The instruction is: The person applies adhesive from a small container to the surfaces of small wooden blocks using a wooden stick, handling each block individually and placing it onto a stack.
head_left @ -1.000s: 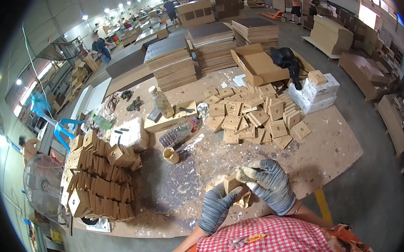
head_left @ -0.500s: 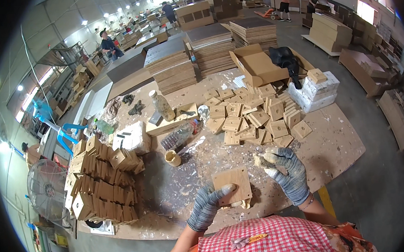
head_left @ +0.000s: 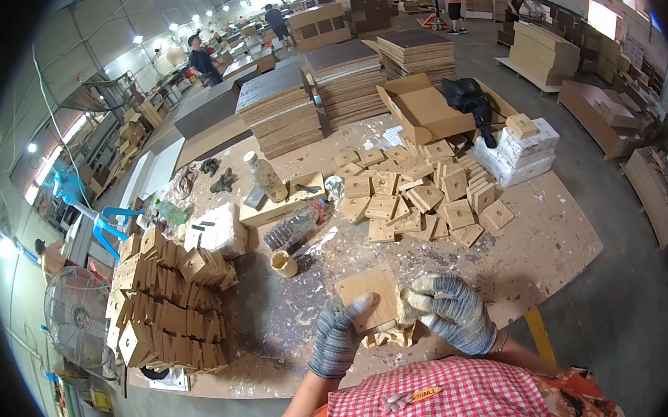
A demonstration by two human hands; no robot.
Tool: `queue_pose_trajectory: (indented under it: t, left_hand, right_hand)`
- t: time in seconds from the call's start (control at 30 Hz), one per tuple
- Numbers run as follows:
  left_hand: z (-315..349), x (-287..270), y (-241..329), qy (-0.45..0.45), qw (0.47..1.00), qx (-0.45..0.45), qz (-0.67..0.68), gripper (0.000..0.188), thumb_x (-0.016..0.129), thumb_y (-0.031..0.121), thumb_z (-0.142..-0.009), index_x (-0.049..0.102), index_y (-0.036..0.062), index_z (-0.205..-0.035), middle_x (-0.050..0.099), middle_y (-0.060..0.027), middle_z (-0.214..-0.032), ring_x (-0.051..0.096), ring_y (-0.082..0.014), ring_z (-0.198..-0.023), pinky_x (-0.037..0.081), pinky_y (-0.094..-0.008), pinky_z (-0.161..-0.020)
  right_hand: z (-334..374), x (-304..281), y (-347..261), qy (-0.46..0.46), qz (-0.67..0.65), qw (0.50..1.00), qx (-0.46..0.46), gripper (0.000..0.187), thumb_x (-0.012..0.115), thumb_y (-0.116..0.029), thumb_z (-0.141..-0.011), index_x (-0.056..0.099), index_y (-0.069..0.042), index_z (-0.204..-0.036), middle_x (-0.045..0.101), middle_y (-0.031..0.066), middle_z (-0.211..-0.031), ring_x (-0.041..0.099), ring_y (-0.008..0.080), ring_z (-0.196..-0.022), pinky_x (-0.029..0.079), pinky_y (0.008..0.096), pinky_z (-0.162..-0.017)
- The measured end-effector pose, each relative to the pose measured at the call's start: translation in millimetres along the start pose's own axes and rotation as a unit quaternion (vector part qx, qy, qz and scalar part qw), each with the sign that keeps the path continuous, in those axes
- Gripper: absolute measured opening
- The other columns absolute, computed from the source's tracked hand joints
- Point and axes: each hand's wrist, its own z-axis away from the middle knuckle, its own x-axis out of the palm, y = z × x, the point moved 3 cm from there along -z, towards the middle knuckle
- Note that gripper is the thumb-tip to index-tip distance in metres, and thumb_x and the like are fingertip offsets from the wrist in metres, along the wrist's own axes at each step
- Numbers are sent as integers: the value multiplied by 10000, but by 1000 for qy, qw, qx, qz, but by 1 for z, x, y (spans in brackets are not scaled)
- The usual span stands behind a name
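Note:
My left hand point(head_left: 335, 338), in a grey knit glove, grips a square wooden plate point(head_left: 371, 291) by its left side, thumb on top. Small holes show near the plate's corners. My right hand point(head_left: 454, 314), gloved the same way, is closed on a crumpled yellowish rag point(head_left: 404, 309), pressed to the plate's right edge. More crumpled pale material point(head_left: 386, 338) shows beneath the plate; whether it joins the rag I cannot tell. Beyond my hands lies a loose pile of square wooden blocks point(head_left: 424, 197) with round holes.
Stacked wooden blocks point(head_left: 172, 313) stand at the table's left, beside a caged fan point(head_left: 77, 308). A small tub point(head_left: 283, 264), a plastic bottle point(head_left: 293, 228) and a glass bottle point(head_left: 266, 174) occupy the middle. An open carton point(head_left: 412, 110) and wrapped white blocks point(head_left: 520, 157) sit far right.
My right hand has moved left and brought the rag against the plate's right edge. The plate in my left hand has shifted slightly left and up.

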Motion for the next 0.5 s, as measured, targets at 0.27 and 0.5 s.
queue_pose_trajectory:
  t: [0.27,0.5]
  left_hand:
    - [-11,-4,-4,-32,999,-23,24,563,717,252,-784,492,-43,-1207,587,-158,-1107,602,-308,-1024,532,-511,-880]
    - [-17,3,-6,-55,995,-6,84,412,664,223,-854,563,-55,-1143,609,-133,-1098,612,-226,-994,532,-361,-860]
  right_hand:
    - [8,0,2,-3,-23,999,32,335,638,-80,-800,648,-64,-1134,592,92,-1186,526,280,-1120,411,385,-978]
    - [-4,15,5,28,24,999,22,357,643,-100,-801,634,-80,-1156,581,90,-1194,527,284,-1099,406,379,-981]
